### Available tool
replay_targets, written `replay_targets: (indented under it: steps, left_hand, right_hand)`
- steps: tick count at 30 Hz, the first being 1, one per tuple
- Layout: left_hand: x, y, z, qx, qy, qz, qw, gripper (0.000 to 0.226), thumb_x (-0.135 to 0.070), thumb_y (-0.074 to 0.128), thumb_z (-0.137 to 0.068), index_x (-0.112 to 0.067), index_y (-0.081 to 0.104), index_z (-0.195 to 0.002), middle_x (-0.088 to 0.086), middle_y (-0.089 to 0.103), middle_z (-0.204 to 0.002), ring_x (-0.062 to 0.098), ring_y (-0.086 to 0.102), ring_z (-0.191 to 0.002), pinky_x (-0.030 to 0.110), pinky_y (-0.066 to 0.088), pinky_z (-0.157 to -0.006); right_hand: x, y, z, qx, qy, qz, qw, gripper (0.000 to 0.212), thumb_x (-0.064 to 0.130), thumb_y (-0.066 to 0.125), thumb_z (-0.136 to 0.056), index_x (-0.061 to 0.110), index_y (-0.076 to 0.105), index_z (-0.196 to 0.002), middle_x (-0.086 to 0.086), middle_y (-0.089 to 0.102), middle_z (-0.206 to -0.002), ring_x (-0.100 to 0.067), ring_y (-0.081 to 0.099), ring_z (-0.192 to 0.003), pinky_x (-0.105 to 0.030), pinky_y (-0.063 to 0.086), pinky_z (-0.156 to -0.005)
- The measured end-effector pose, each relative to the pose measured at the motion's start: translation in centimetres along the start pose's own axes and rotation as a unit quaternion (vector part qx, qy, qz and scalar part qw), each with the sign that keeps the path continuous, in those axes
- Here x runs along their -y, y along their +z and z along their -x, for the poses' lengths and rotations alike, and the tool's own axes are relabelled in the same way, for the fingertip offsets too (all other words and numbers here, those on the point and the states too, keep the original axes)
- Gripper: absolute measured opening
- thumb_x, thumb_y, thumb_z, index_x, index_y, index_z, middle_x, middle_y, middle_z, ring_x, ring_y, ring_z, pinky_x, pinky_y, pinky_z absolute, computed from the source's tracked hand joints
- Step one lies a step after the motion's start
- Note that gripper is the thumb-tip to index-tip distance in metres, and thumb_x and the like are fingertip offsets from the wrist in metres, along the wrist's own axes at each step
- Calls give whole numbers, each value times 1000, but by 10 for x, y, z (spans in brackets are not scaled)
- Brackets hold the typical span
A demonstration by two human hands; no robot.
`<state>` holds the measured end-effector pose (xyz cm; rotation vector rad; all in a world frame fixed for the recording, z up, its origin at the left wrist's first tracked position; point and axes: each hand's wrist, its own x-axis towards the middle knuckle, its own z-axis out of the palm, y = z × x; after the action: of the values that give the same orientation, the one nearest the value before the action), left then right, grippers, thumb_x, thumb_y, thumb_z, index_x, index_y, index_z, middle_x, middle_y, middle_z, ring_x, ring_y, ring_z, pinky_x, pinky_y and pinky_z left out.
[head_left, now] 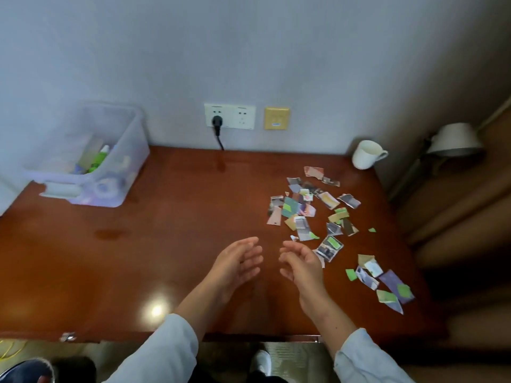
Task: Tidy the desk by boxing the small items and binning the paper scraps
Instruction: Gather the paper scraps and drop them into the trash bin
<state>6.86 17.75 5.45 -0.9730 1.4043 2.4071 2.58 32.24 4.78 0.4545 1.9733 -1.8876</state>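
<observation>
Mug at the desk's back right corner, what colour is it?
The mug is plain white, shown best in the head view.

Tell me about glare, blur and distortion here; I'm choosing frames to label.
Head view: a bright spot of glare sits on the desk near its front edge; wide-angle distortion bows the desk's edges; the box at far left looks hazy, its contents hard to read; the scraps, left hand and right hand are fairly sharp; the area right of the mug falls into shadow.
</observation>
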Motion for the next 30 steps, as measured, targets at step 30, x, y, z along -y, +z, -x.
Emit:
replay_targets:
  steps: [30]
  left_hand:
    - [83,125,-146,19,167,-645,745,47,-43,66,-82,-24,52,-123,-3,45,-125,16,58,-101,20,47,-73]
  right_hand:
    - [-27,-125,-162,-75,12,393,917,58,37,73,-83,24,45,-131,-6,38,-131,-24,59,-106,-33,57,-77]
